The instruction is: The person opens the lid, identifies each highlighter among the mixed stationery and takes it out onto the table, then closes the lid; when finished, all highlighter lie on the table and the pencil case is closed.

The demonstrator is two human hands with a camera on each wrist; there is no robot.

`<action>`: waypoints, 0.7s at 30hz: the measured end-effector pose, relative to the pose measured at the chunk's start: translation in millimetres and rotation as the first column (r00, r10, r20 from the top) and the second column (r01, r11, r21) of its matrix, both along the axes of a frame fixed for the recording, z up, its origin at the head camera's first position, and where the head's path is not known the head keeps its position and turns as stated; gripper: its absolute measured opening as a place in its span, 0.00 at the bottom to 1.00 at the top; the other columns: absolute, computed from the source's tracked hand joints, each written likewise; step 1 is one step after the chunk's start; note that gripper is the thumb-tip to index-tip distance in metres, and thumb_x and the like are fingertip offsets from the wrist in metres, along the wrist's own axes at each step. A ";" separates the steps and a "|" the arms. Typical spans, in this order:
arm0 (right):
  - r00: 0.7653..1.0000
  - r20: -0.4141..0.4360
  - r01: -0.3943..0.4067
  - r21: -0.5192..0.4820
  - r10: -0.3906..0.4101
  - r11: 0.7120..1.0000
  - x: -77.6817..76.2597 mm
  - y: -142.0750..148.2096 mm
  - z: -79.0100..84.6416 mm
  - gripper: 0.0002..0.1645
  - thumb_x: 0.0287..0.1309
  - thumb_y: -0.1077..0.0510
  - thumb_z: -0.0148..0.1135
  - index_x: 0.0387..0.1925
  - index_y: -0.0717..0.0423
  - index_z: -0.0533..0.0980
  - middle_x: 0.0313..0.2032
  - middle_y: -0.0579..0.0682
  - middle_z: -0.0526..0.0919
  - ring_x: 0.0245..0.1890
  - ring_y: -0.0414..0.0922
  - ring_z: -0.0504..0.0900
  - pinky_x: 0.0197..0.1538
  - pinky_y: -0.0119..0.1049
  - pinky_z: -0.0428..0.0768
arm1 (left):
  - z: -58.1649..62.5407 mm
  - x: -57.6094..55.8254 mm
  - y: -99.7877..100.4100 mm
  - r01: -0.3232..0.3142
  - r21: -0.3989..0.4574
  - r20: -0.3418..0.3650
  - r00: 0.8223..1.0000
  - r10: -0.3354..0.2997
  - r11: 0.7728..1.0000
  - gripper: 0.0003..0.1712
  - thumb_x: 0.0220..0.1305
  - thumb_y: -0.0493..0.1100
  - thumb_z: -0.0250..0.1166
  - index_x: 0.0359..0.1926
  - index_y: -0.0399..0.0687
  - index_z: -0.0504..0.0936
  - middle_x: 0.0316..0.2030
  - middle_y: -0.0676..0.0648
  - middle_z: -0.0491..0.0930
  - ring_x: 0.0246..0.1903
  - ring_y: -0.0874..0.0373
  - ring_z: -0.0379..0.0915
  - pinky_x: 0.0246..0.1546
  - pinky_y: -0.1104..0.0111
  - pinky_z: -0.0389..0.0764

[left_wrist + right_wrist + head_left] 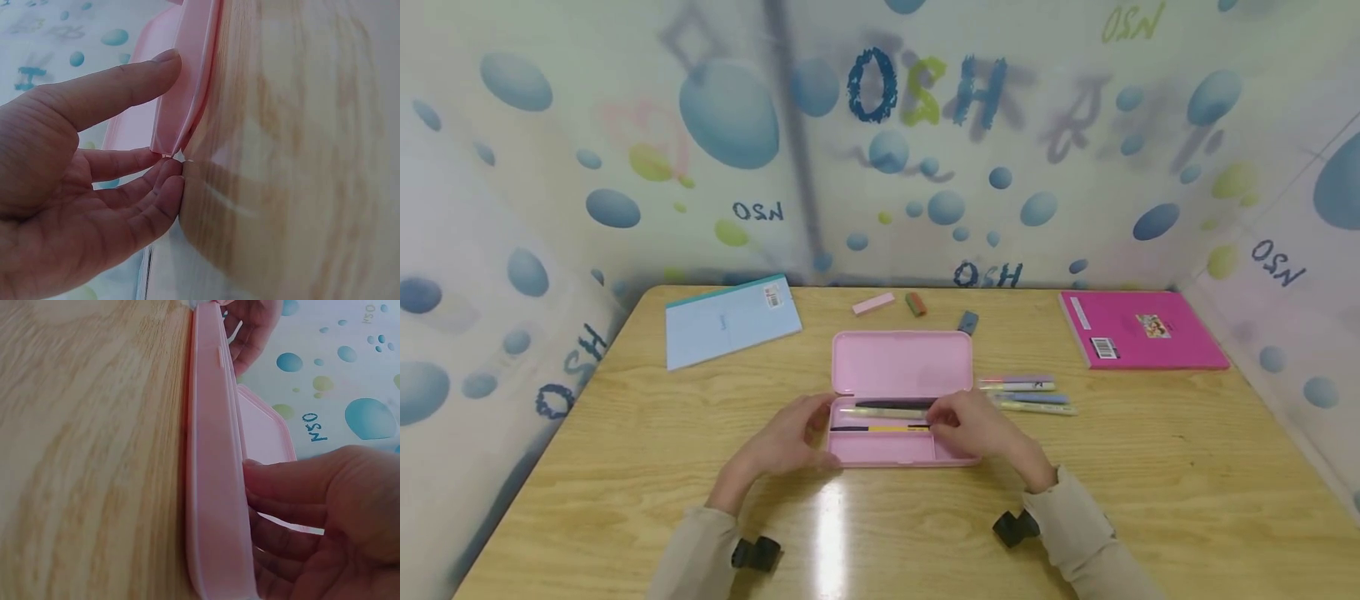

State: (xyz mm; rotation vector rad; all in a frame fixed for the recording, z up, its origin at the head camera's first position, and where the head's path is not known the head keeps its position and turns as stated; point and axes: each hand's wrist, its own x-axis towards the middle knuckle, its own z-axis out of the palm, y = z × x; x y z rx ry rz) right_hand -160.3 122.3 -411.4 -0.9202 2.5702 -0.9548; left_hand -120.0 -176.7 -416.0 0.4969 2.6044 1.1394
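A pink pencil case (880,450) lies on the table with its lid (902,363) raised. My left hand (788,435) holds its left end; in the left wrist view the thumb (134,87) rests along the front wall and the fingertips touch the end corner. My right hand (976,423) reaches into the right half, fingertips bent at the right end of a yellow-and-black pencil (887,428), apparently pinching it. Behind the pencil lie a pale marker (883,412) and a black pen (887,404). The right wrist view hides the contents behind the case's front wall (215,456).
Several markers (1030,397) lie right of the case. Behind it are a pink eraser bar (873,304), an orange-green eraser (916,304) and a dark blue eraser or sharpener (968,322). A blue notebook (733,323) lies back left, a magenta book (1150,333) back right.
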 end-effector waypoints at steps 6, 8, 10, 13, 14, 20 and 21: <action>1.000 -0.023 -0.002 0.007 0.002 1.000 0.2 -1.1 -0.6 0.06 0.55 0.67 0.62 0.34 0.63 0.82 0.28 0.46 0.82 0.28 0.35 0.74 0.34 0.29 0.75 | 0.8 0.3 0.0 -0.011 -0.003 0.006 1.000 0.011 1.000 0.49 0.45 0.44 0.78 0.67 0.38 0.65 0.52 0.42 0.74 0.50 0.49 0.69 0.48 0.57 0.75; 1.000 -0.025 -0.003 0.003 0.003 1.000 0.5 -1.1 -0.4 0.05 0.55 0.67 0.62 0.34 0.63 0.82 0.28 0.46 0.82 0.28 0.35 0.74 0.34 0.29 0.75 | 0.5 0.0 0.6 -0.017 -0.003 0.015 1.000 0.017 1.000 0.49 0.45 0.45 0.78 0.67 0.39 0.65 0.53 0.42 0.74 0.50 0.49 0.69 0.49 0.57 0.75; 1.000 -0.014 0.001 -0.005 -0.001 1.000 0.8 -1.2 0.0 0.05 0.55 0.68 0.61 0.33 0.62 0.81 0.28 0.45 0.81 0.28 0.36 0.73 0.34 0.30 0.75 | 0.0 -0.6 0.8 -0.020 -0.005 0.018 1.000 0.020 1.000 0.48 0.45 0.45 0.78 0.67 0.39 0.65 0.52 0.43 0.74 0.50 0.49 0.69 0.49 0.57 0.75; 1.000 -0.001 0.004 -0.008 -0.004 1.000 1.1 -1.2 0.0 0.04 0.55 0.68 0.61 0.33 0.60 0.80 0.28 0.44 0.80 0.28 0.36 0.73 0.34 0.30 0.74 | -0.6 -1.1 0.5 -0.023 -0.009 0.021 1.000 0.024 1.000 0.48 0.46 0.46 0.78 0.66 0.39 0.66 0.52 0.43 0.74 0.50 0.50 0.69 0.49 0.57 0.75; 1.000 0.006 0.007 -0.005 -0.007 1.000 1.2 -1.4 0.0 0.05 0.55 0.68 0.61 0.32 0.59 0.80 0.28 0.44 0.80 0.28 0.37 0.73 0.34 0.30 0.74 | -0.7 -1.0 0.5 -0.024 -0.006 0.023 0.999 0.024 1.000 0.48 0.46 0.46 0.78 0.66 0.39 0.66 0.52 0.43 0.74 0.50 0.50 0.69 0.49 0.57 0.75; 1.000 0.023 0.021 0.009 -0.021 1.000 1.7 -1.6 -0.2 0.05 0.56 0.67 0.61 0.35 0.60 0.81 0.29 0.45 0.80 0.29 0.38 0.73 0.35 0.31 0.74 | -0.2 -0.7 0.6 -0.029 -0.001 0.027 0.999 0.029 1.000 0.48 0.46 0.46 0.78 0.66 0.40 0.66 0.54 0.43 0.73 0.51 0.50 0.69 0.50 0.57 0.75; 0.999 0.026 0.023 0.006 -0.024 1.000 1.6 -1.3 -0.1 0.06 0.56 0.67 0.61 0.36 0.61 0.81 0.29 0.46 0.81 0.29 0.38 0.73 0.35 0.31 0.74 | -0.2 -0.9 0.7 -0.029 -0.003 0.023 0.999 0.029 1.000 0.48 0.45 0.46 0.78 0.66 0.40 0.66 0.54 0.43 0.73 0.51 0.50 0.70 0.50 0.57 0.75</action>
